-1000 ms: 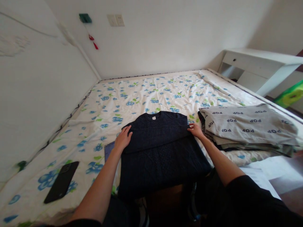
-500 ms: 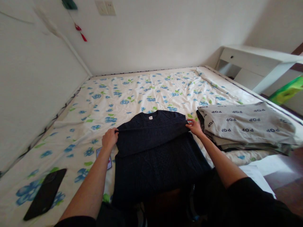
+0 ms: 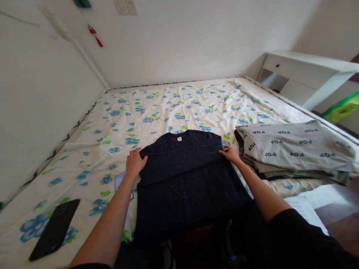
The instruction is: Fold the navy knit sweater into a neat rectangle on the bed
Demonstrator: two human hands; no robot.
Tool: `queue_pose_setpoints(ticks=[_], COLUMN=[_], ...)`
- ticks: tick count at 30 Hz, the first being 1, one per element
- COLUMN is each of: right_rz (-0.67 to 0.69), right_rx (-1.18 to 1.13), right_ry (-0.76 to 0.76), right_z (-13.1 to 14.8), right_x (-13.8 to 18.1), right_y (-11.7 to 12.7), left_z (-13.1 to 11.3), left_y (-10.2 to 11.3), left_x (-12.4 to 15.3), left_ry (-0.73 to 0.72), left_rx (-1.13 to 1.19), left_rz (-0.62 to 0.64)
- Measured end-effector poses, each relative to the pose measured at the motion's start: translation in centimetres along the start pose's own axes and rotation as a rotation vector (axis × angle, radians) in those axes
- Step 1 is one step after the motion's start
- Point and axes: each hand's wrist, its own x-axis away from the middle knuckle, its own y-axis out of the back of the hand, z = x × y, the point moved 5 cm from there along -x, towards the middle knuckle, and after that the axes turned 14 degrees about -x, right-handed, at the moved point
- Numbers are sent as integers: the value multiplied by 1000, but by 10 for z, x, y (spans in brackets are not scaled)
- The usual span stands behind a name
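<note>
dark sweater [image 3: 185, 168] on bed [image 3: 174, 104], both hands at edges

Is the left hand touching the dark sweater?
Touching. The head view shows the left hand resting on the folded left edge of the dark sweater, fingers overlapping it.

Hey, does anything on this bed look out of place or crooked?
Mostly tidy. A black phone lies loose near the bed's front left edge. A small card is partly tucked under the dark sweater by the left hand.
</note>
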Motion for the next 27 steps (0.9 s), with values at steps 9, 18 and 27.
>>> queue_pose_setpoints(ticks=[9,18,27], right_rz=[251,485,457], right_rx=[-626,-668,-796], right_ry=[-207,-392,-1], right_z=[-2,32,103], right_x=[-11,-25,-84], right_y=[-22,-43,-21], left_z=[39,27,12], left_y=[-36,-53,-27], left_x=[7,36,-79], left_ry=[573,682,626], left_rx=[969,1315,1341], left_rz=[443,735,437])
